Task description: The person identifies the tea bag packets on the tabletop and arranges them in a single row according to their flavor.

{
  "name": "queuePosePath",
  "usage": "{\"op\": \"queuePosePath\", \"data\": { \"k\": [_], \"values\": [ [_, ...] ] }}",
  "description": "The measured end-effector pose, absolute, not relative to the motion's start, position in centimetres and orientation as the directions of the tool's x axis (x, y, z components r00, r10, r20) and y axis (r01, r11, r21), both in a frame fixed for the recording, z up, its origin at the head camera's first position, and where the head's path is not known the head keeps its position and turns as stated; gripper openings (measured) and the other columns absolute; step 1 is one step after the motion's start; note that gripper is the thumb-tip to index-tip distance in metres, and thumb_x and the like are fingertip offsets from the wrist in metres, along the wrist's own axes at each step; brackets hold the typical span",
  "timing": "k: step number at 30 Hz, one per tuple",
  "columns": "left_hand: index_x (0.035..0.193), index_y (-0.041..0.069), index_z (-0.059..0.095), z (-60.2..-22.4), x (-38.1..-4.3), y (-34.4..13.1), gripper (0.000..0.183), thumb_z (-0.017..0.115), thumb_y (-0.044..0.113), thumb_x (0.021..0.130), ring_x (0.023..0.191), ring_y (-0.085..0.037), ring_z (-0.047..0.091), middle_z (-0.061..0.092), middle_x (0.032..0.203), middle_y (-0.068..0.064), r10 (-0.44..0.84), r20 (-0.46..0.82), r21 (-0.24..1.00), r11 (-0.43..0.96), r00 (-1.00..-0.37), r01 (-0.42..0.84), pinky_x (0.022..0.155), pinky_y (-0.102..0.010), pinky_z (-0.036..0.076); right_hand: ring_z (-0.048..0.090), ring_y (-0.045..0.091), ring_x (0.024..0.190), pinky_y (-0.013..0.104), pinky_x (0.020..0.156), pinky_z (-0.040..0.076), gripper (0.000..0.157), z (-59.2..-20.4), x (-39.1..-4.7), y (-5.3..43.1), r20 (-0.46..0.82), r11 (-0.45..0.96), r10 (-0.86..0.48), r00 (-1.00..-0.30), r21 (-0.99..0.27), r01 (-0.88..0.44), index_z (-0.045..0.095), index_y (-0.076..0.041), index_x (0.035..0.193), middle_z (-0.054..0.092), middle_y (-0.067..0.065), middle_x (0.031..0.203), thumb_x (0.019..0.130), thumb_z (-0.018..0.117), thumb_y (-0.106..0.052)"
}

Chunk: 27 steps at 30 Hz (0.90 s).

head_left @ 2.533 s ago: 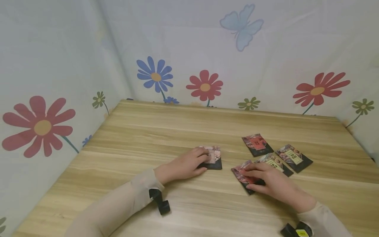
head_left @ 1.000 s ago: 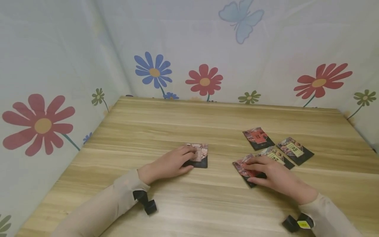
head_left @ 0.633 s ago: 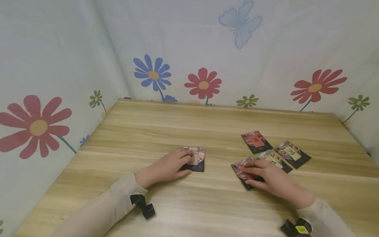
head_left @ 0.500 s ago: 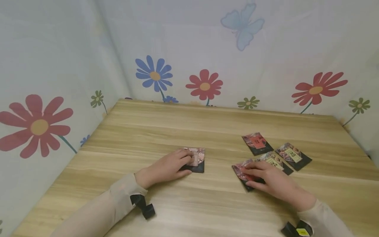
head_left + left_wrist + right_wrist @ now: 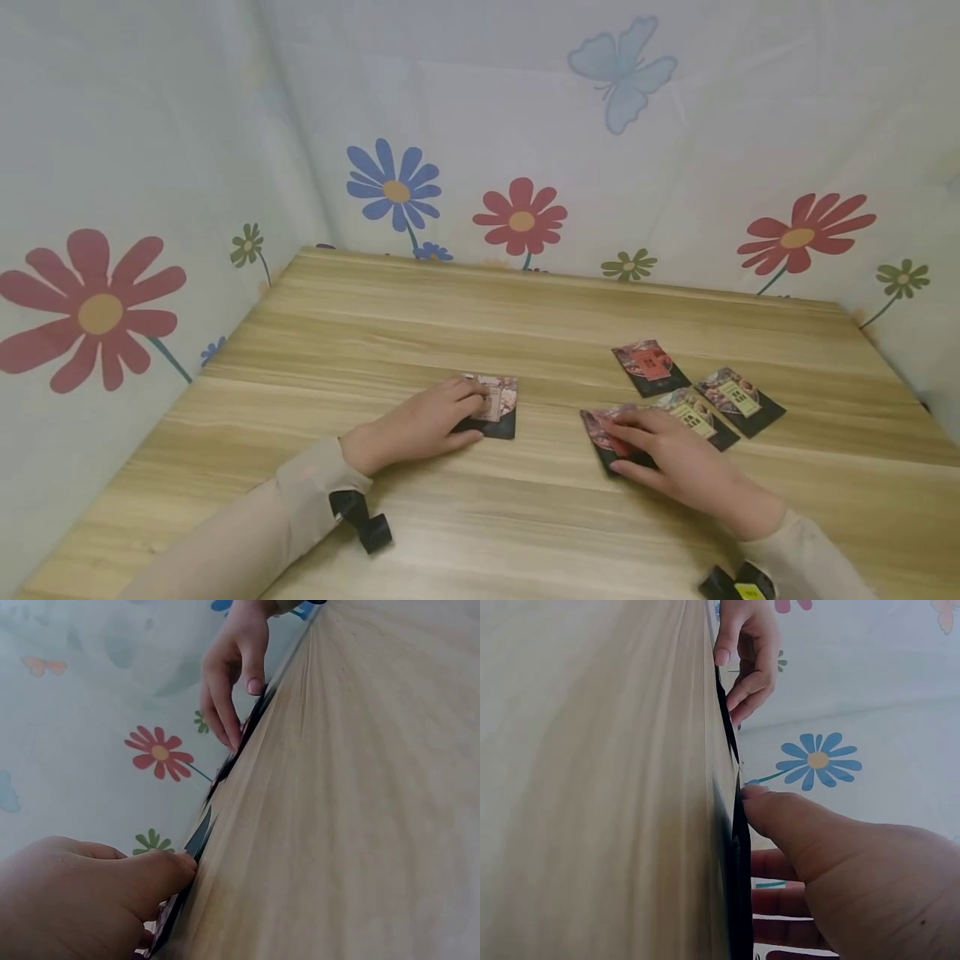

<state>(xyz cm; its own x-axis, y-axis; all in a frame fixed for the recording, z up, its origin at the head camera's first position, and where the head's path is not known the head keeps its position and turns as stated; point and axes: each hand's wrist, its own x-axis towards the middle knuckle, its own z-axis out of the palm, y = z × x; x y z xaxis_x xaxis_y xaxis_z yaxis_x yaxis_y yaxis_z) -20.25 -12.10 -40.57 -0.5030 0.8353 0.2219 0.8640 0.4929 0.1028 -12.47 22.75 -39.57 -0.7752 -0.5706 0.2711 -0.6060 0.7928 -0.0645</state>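
My left hand [image 5: 427,421] holds a flat packet with a pink label [image 5: 492,406] and a dark lower part, on the table left of the others. Its fingers lie over the packet's left side, the thumb at the near edge, as the left wrist view shows. My right hand [image 5: 686,462] grips a red-labelled packet [image 5: 597,433], fingers over the top and thumb at the near edge. In the right wrist view this packet's dark edge [image 5: 740,877] runs close along the tabletop. The hands partly cover both packets.
Beyond my right hand lie a yellow-labelled packet [image 5: 699,417], a second yellow-labelled packet [image 5: 741,402] and another red-labelled packet [image 5: 649,367]. The wood-grain table [image 5: 420,317] meets a flower-printed cloth [image 5: 675,150] at its back and sides.
My left hand has slid the pink-labelled packet leftward, and both have since stayed still. During the last half second my right hand has shifted slightly left with its red-labelled packet, uncovering more of the neighbouring yellow-labelled one.
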Motion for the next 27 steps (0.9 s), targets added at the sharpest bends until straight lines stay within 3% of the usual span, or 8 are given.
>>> {"op": "queuePosePath", "data": {
  "k": [27],
  "values": [
    [0.115,0.012,0.063,-40.5,-20.3,-12.2,0.031,0.061,0.033,0.093,0.121,-0.023,0.054,0.059,0.130,-0.007,0.830,0.209,0.121,0.502,-0.517,0.856,0.108,-0.037,0.045,0.060,0.028,0.106,0.047,0.092,0.051,0.059,-39.4,-14.5,17.5,0.177,0.860,-0.494,-0.851,-0.050,-0.509,0.060,-0.007,0.130,0.061,0.011,0.117,0.088,0.064,-0.047]
  ]
}}
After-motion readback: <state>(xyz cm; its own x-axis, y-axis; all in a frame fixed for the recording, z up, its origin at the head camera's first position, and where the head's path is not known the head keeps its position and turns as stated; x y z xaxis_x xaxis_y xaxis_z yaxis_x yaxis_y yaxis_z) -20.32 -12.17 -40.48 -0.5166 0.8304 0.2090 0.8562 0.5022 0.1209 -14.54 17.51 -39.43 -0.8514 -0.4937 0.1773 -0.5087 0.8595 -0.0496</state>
